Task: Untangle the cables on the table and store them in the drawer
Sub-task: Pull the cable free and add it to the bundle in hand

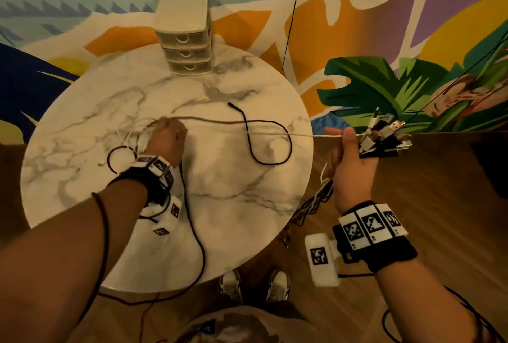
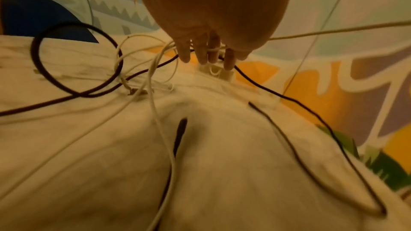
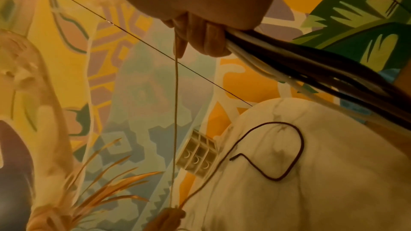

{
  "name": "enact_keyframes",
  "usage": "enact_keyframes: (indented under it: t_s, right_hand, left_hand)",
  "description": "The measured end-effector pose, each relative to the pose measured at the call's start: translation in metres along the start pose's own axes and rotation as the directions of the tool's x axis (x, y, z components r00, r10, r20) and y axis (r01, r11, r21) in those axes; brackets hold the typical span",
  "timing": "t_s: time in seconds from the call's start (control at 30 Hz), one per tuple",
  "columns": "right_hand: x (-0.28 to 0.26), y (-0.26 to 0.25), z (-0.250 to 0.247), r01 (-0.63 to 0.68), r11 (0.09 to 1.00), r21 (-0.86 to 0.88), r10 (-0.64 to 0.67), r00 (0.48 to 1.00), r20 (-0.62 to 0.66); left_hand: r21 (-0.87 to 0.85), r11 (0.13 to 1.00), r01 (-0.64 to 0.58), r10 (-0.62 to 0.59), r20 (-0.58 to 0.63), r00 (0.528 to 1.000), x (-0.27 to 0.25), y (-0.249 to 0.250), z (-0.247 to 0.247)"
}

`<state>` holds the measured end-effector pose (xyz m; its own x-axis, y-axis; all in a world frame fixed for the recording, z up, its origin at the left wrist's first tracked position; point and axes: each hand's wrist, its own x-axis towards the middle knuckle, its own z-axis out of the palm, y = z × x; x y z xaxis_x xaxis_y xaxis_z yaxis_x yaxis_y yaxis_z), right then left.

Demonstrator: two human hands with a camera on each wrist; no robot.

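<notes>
white grey-veined marble table point(image 1: 225, 205)

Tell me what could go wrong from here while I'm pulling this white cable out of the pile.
1. The white cable is stretched taut from the left hand to the right hand; pulling harder may tighten the white tangle.
2. It crosses the loose black cable, which could be dragged off the marble table.
3. The right hand's cable bundle trails toward the floor and may snag.

A round tabletop point(image 1: 225, 205) of white marble with grey veins is set on a wooden floor point(image 1: 439, 205). Beyond its far edge, a wall mural point(image 1: 357, 26) is painted with orange, yellow, purple and green leaf shapes. Everything is lit warmly and dimly.
</notes>
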<state>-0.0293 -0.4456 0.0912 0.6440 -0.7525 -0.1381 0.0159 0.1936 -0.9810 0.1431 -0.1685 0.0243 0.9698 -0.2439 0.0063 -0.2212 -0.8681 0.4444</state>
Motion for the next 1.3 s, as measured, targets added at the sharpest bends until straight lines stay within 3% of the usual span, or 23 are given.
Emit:
enact_keyframes:
  t_s: [0.07, 0.13, 0.2, 0.23, 0.37, 0.57, 0.63, 0.73, 0.83, 0.93, 1.03, 1.13, 1.2, 1.3]
  right_hand:
    - [0.007, 0.002, 0.0, -0.013, 1.0, 0.027, 0.015, 0.998, -0.067]
    - [0.012, 0.007, 0.002, -0.024, 0.999, 0.021, 0.026, 0.993, -0.117]
    - [0.012, 0.014, 0.003, -0.069, 0.998, -0.007, 0.068, 0.99, -0.124]
    - [0.011, 0.02, 0.003, -0.119, 0.992, -0.047, 0.113, 0.987, -0.115]
    - [0.007, 0.052, 0.002, -0.279, 0.904, -0.324, 0.272, 0.96, -0.068]
    - [0.003, 0.062, 0.019, -0.26, 0.86, -0.438, 0.266, 0.963, -0.049]
    - [0.005, 0.057, 0.027, -0.243, 0.868, -0.434, 0.247, 0.968, -0.047]
    - [0.001, 0.053, 0.048, -0.147, 0.886, -0.44, 0.235, 0.96, 0.153]
    - [-0.01, 0.062, 0.072, -0.091, 0.844, -0.528, 0.331, 0.864, 0.38]
    - [-0.013, 0.068, 0.098, -0.161, 0.828, -0.537, 0.429, 0.798, 0.424]
    - [-0.007, 0.068, 0.115, -0.162, 0.812, -0.561, 0.426, 0.822, 0.378]
    - [-0.003, 0.071, 0.124, -0.139, 0.8, -0.584, 0.406, 0.842, 0.355]
    - [-0.002, 0.071, 0.126, -0.123, 0.811, -0.572, 0.376, 0.859, 0.348]
    - [0.002, 0.073, 0.123, -0.111, 0.837, -0.535, 0.326, 0.888, 0.326]
  left_hand:
    - [-0.056, 0.998, -0.009, 0.005, -0.071, 0.997, 0.013, -0.002, -0.009]
    - [-0.031, 0.999, 0.028, -0.026, 0.071, 0.997, 0.016, -0.004, -0.002]
    - [0.032, 0.997, 0.066, -0.071, 0.243, 0.967, 0.01, -0.004, 0.013]
    - [0.028, 0.997, 0.074, -0.079, 0.257, 0.963, 0.007, -0.002, 0.019]
    - [-0.046, 0.996, 0.08, -0.075, 0.106, 0.992, 0.005, 0.012, 0.028]
    - [-0.027, 0.98, 0.195, -0.195, 0.02, 0.981, 0.027, 0.005, 0.015]
    - [0.041, 0.985, 0.17, -0.171, 0.035, 0.985, 0.031, 0.004, 0.009]
    - [0.192, 0.98, 0.055, -0.072, 0.08, 0.994, 0.027, 0.019, 0.007]
    - [0.26, 0.966, 0.002, -0.033, 0.116, 0.993, 0.018, 0.038, 0.011]
    - [0.315, 0.943, -0.106, 0.068, 0.129, 0.989, 0.004, 0.057, 0.016]
    - [0.399, 0.889, -0.226, 0.181, 0.148, 0.972, -0.019, 0.074, 0.023]
    - [0.392, 0.882, -0.264, 0.21, 0.176, 0.962, -0.033, 0.077, 0.031]
    - [0.32, 0.919, -0.228, 0.179, 0.176, 0.968, -0.038, 0.07, 0.038]
    - [0.074, 0.993, -0.087, 0.072, 0.185, 0.98, -0.036, 0.043, 0.048]
